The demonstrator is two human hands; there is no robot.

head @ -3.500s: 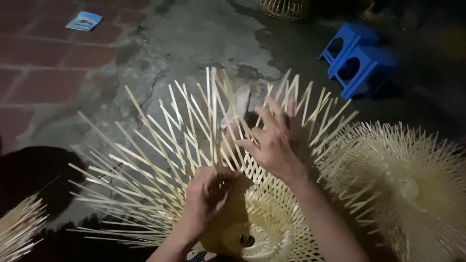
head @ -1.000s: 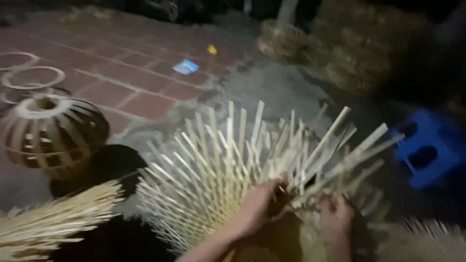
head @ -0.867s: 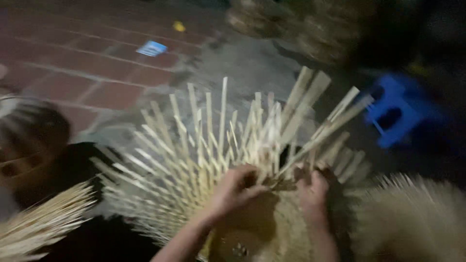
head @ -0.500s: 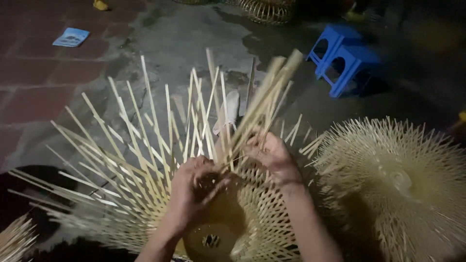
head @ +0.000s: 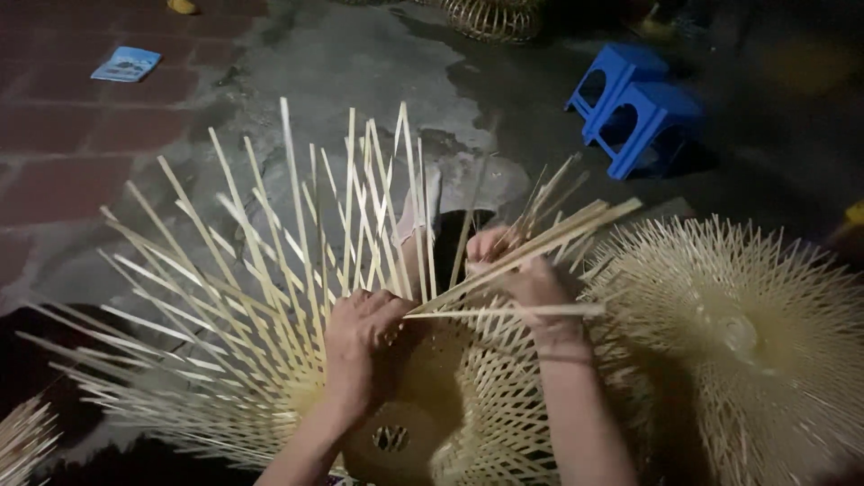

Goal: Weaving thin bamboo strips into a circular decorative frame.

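A half-woven bamboo basket (head: 432, 405) lies on the floor (head: 360, 72) at the person's knees, its loose strips (head: 297, 243) fanning upward beside a second basket (head: 747, 333) at right. The right hand (head: 522, 274) clenches a bundle of strips, while the left hand (head: 360, 346) presses on the weave, its grip hard to tell. Two blue stools (head: 639, 112) stand behind.

Woven basket (head: 490, 16) cut off at top edge; bamboo strip bundle (head: 22, 436) at lower left
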